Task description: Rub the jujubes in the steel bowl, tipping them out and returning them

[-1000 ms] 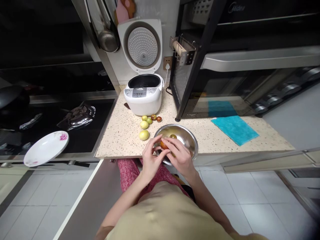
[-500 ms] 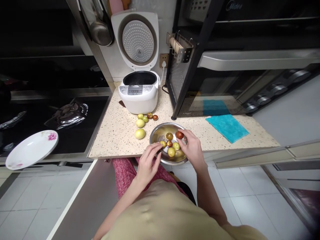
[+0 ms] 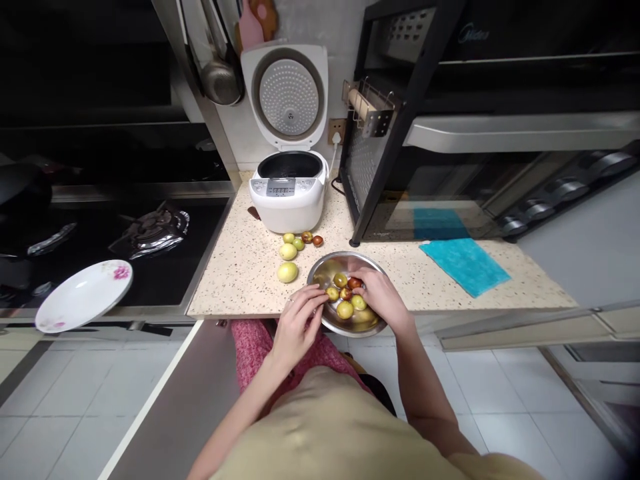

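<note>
A stainless steel bowl [image 3: 367,325] at the counter's front edge holds several jujubes, yellow-green to red-brown. My right hand [image 3: 381,295] reaches into it from the right, with its fingers closed on a red-brown jujube [image 3: 355,283] low in the bowl. From the left, my left hand [image 3: 299,325] crosses the rim, and its fingertips pinch a small yellow-brown jujube [image 3: 333,293]. Between the hands lie a brownish-red jujube [image 3: 345,293], a green one [image 3: 358,303] and a larger yellow-green one [image 3: 345,310]. An olive-brown jujube [image 3: 340,280] rests farther back.
Left of the bowl on the counter are a large yellow-green jujube [image 3: 287,272] and several smaller ones. Behind them stands an open white rice cooker [image 3: 287,203]. A blue cloth [image 3: 466,265] lies before the oven [image 3: 440,193]. A white plate [image 3: 85,297] sits by the gas stove [image 3: 155,230].
My right hand has lowered the red-brown jujube from the bowl's right side down among the other fruit. My left hand stays at the same small jujube. The view has shifted slightly.
</note>
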Demonstrator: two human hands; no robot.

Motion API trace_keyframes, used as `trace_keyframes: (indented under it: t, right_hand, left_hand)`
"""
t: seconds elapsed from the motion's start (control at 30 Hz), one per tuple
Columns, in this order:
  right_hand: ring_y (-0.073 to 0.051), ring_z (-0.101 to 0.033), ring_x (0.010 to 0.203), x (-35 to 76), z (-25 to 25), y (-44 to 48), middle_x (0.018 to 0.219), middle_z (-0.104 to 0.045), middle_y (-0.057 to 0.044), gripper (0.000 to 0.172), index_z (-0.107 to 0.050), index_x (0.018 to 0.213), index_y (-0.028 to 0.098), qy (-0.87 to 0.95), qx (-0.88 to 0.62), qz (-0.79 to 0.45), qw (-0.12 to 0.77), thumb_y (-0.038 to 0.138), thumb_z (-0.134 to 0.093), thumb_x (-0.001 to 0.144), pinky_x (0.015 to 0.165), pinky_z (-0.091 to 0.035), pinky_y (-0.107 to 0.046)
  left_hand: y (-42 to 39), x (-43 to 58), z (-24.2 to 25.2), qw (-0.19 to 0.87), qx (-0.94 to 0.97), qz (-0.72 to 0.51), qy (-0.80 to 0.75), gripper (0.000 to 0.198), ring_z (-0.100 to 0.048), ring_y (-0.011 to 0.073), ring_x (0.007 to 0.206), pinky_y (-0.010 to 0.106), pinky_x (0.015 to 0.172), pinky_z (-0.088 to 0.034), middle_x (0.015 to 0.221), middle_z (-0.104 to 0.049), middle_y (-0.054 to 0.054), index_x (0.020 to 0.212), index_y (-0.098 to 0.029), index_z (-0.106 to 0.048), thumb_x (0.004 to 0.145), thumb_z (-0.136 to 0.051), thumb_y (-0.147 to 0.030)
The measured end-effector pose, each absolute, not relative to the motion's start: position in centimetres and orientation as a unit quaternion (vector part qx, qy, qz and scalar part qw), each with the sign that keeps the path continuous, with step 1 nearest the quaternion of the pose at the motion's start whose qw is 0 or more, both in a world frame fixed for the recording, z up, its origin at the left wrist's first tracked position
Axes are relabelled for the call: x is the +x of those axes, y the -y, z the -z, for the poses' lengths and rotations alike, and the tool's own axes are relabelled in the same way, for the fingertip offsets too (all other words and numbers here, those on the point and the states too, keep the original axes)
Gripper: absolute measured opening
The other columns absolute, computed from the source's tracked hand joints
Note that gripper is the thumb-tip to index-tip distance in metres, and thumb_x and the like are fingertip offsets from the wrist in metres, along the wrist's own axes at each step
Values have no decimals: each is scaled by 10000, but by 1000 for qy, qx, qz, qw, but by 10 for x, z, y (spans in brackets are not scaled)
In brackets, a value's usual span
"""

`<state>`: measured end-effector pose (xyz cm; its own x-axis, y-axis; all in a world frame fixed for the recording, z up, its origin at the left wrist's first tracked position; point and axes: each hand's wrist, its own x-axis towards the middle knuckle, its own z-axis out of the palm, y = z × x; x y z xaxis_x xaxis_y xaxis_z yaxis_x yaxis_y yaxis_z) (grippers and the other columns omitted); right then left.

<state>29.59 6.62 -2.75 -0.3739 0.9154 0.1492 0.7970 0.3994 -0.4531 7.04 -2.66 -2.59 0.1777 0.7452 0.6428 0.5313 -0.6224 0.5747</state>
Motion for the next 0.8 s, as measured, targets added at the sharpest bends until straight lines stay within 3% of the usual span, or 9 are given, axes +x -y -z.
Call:
trace_keyframes:
  t: [0.2, 0.5, 0.67, 0.8]
  right_hand:
    - [-300, -722, 1124, 300, 24, -55, 1256, -751, -126, 370, -755, 1166, 184, 801, -528, -144, 242, 49, -643, 840, 999, -561, -444]
    - [-269, -719, 1055, 312, 23, -34, 1112, -764, -93, 287, -745, 1085, 212, 754, -509, -154, 384, 158, -504, 938, 961, -582, -444]
    - [-276, -709, 1062, 315, 16, -28, 1109, -754, -99, 265, -744, 1095, 226, 743, -510, -143, 409, 217, -504, 982, 957, -579, -454]
    - [-278, -706, 1065, 315, 12, -26, 1104, -749, -101, 252, -741, 1104, 221, 740, -510, -135, 418, 237, -512, 999, 952, -580, -454]
  left_hand:
    - [-34, 37, 20, 48, 790, -439, -426, 275, -690, 245, 1163, 507, 1004, -604, 1232, -703, 116, 1250, -190, -649, 1026, -512, -107]
    - [-123, 38, 20, 24, 861, -260, -436, 390, -645, 262, 1270, 490, 1063, -549, 1395, -640, 162, 1314, -160, -606, 969, -488, -24]
    - [-152, 53, 28, 28, 870, -203, -448, 362, -673, 248, 1169, 439, 1030, -549, 1320, -667, 156, 1212, -148, -642, 944, -459, 11]
    - [-167, 64, 30, 34, 871, -171, -459, 288, -692, 241, 1004, 401, 947, -565, 1106, -716, 133, 1036, -136, -684, 929, -469, 24]
